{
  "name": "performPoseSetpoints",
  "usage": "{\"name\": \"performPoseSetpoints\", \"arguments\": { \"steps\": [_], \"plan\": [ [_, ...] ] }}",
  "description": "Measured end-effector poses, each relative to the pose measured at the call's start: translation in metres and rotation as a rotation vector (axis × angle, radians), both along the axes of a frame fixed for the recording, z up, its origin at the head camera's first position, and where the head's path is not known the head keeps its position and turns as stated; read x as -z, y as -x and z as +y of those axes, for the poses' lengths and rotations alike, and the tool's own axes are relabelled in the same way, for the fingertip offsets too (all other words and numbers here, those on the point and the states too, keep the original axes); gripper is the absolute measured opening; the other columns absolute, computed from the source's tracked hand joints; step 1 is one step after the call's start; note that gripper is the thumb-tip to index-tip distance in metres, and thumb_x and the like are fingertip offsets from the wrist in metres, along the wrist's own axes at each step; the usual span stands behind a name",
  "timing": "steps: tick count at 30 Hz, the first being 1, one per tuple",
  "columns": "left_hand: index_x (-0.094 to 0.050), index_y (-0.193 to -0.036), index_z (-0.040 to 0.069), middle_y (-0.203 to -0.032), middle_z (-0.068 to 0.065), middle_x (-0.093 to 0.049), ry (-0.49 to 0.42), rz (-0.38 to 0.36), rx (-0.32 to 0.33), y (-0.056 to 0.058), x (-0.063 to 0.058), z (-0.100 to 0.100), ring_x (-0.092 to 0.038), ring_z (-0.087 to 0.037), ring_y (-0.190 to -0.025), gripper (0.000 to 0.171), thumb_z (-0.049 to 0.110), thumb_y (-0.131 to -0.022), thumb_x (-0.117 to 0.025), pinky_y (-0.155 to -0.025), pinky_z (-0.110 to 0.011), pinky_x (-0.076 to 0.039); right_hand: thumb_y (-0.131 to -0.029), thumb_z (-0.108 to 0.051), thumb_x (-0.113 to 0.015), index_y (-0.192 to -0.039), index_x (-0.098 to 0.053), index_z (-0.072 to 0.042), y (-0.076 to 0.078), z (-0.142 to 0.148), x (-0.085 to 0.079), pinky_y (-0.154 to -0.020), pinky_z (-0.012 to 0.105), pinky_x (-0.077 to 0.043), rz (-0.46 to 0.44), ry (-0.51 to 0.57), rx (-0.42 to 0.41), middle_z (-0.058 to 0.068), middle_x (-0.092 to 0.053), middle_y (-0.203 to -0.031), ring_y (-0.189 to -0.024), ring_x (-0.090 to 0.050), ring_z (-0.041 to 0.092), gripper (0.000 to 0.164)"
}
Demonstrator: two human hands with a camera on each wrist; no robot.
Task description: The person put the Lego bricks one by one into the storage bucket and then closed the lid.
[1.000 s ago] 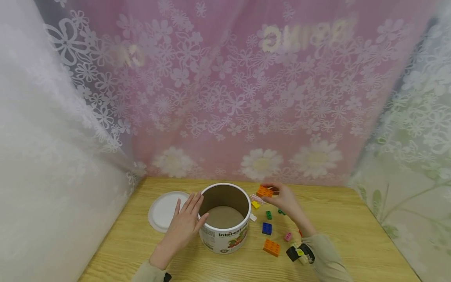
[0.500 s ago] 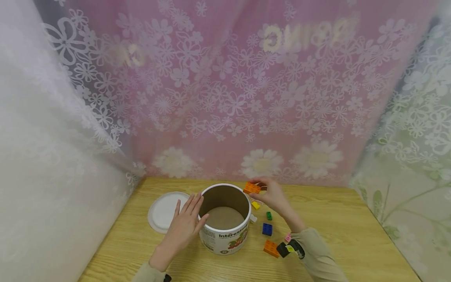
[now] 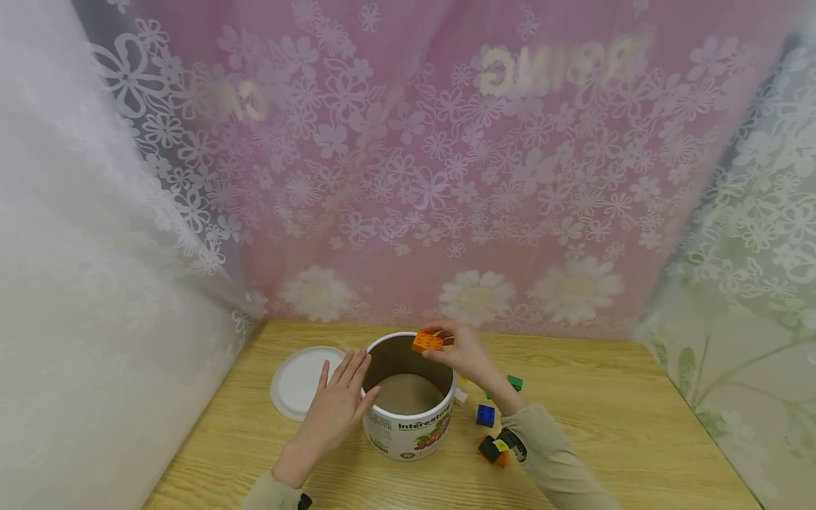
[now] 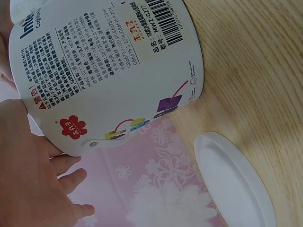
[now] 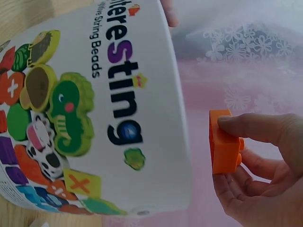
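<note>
A white printed bucket [image 3: 408, 438] stands upright on the table, its inside bare where the floor of it shows. My left hand [image 3: 338, 400] rests against the bucket's left rim with fingers straight. In the left wrist view that hand [image 4: 35, 175] lies along the rim, beside the bucket wall [image 4: 109, 80]. My right hand [image 3: 468, 354] pinches an orange toy brick [image 3: 427, 342] above the far right part of the bucket's opening. The right wrist view shows the orange brick [image 5: 224, 142] between thumb and fingers, studs toward the palm, level with the rim.
A white lid [image 3: 299, 382] lies left of the bucket. Right of it are a blue brick [image 3: 486, 415], a green brick [image 3: 515, 383], a white piece [image 3: 460, 396] and another orange brick [image 3: 502, 459], partly hidden by the wrist camera. Curtains hang behind and at both sides.
My right hand has carried the orange brick leftward, from over the loose bricks to above the bucket's opening. The left hand has stayed at the rim.
</note>
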State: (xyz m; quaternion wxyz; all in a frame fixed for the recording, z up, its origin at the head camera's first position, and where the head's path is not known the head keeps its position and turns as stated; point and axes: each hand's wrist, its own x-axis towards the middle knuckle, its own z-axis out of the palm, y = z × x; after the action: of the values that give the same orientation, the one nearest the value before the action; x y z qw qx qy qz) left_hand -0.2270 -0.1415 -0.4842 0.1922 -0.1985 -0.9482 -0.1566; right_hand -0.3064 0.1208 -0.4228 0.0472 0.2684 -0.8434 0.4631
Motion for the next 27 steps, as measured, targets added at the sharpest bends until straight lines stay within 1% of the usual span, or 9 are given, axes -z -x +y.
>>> {"name": "performPoseSetpoints", "arguments": {
  "steps": [4,9,12,18,27],
  "plan": [
    [-0.044,-0.153,0.002,-0.161,-0.013,-0.038,-0.008,-0.006,-0.001,0.001,-0.001,0.0,-0.034,-0.034,-0.149,0.062,0.039,-0.104,-0.055,-0.117,-0.068,-0.019,-0.085,-0.002,-0.08,-0.12,-0.07,0.001,0.004,-0.011,0.007,-0.087,0.049,-0.057,-0.004,0.006,-0.008,0.018,-0.067,-0.115,-0.098,-0.066,0.033,0.037],
    [-0.043,-0.153,0.002,-0.161,-0.012,-0.038,0.003,-0.018,-0.006,0.002,0.0,0.0,-0.033,-0.034,-0.149,0.063,0.042,-0.106,-0.05,-0.118,-0.067,-0.019,-0.085,-0.001,-0.079,-0.12,-0.07,0.002,0.005,-0.022,0.015,-0.087,0.051,-0.057,-0.004,-0.004,-0.012,0.019,-0.069,-0.114,-0.098,-0.068,0.034,0.037],
    [-0.042,-0.154,0.003,-0.162,-0.011,-0.036,0.016,-0.031,-0.013,0.002,-0.001,0.0,-0.031,-0.033,-0.15,0.064,0.044,-0.106,-0.048,-0.118,-0.066,-0.018,-0.085,-0.001,-0.079,-0.121,-0.07,0.001,0.004,-0.028,0.017,-0.088,0.053,-0.056,-0.005,-0.026,0.011,0.019,-0.069,-0.115,-0.1,-0.068,0.035,0.037],
    [-0.042,-0.154,0.003,-0.162,-0.01,-0.036,0.03,-0.038,-0.019,0.002,-0.002,0.0,-0.03,-0.032,-0.151,0.064,0.045,-0.106,-0.047,-0.118,-0.066,-0.019,-0.085,-0.004,-0.08,-0.122,-0.072,-0.006,0.002,-0.033,0.019,-0.087,0.045,-0.057,0.011,-0.082,0.069,0.014,-0.067,-0.119,-0.1,-0.067,0.03,0.037],
    [-0.042,-0.154,0.003,-0.162,-0.01,-0.036,0.019,-0.046,-0.016,0.002,-0.001,0.0,-0.031,-0.033,-0.15,0.064,0.046,-0.106,-0.046,-0.119,-0.066,-0.017,-0.085,-0.005,-0.081,-0.12,-0.073,-0.008,0.006,-0.034,0.026,-0.087,0.044,-0.057,0.041,-0.118,0.082,0.012,-0.067,-0.118,-0.1,-0.067,0.028,0.036]
  ]
}}
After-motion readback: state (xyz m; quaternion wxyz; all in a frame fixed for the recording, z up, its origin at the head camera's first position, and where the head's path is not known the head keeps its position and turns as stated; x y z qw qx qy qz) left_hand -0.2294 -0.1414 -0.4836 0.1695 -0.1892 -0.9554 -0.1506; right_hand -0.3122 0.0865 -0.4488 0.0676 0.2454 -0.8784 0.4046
